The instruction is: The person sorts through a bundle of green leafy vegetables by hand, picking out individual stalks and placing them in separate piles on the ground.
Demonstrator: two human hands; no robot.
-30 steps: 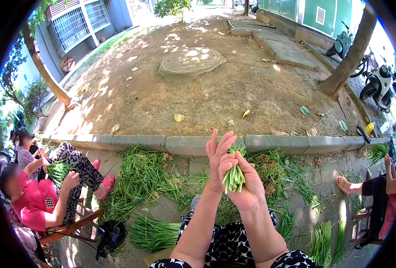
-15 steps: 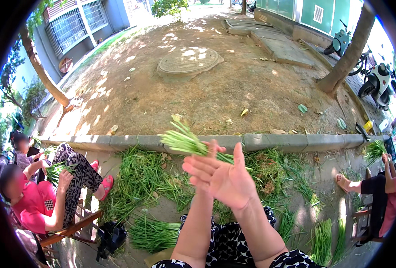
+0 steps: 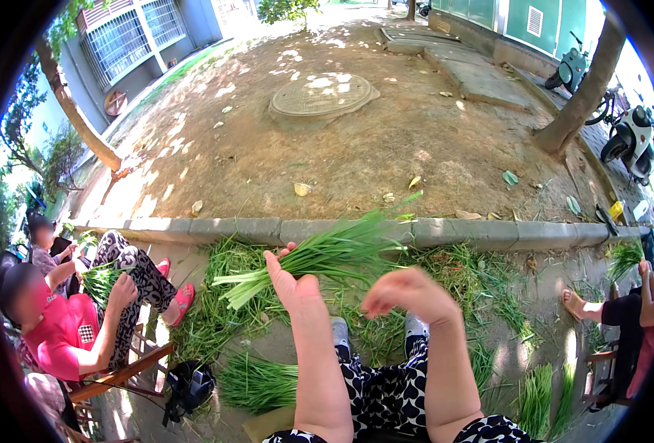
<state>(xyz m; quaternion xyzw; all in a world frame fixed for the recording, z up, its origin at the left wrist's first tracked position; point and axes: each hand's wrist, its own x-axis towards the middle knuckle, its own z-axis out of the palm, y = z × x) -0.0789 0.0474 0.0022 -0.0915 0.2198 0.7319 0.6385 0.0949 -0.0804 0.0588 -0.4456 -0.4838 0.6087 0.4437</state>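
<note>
The left hand (image 3: 291, 283) held a bunch of green chives (image 3: 319, 255) across the palm, fingers curled around the stems near their pale cut ends. The bunch lay nearly level, leaf tips pointing right toward the concrete curb (image 3: 445, 230). The right hand (image 3: 409, 293) hovered just beside the bunch, palm down, fingers loosely bent together and gripping nothing; whether its fingertips touched the leaves could not be told.

The setting was outdoors. The work surface was a paved strip below the curb, littered with loose green trimmings (image 3: 223, 303). A tied bundle of chives (image 3: 257, 382) lay on the pavement near the left forearm. Beyond the curb lay bare brown earth (image 3: 356, 155) with scattered fallen leaves, a round manhole cover (image 3: 321, 96) and a tree trunk (image 3: 581, 100). Parked scooters (image 3: 633, 140) stood at the far right. At the left, a seated person in a pink shirt (image 3: 57, 332) handled greens.
</note>
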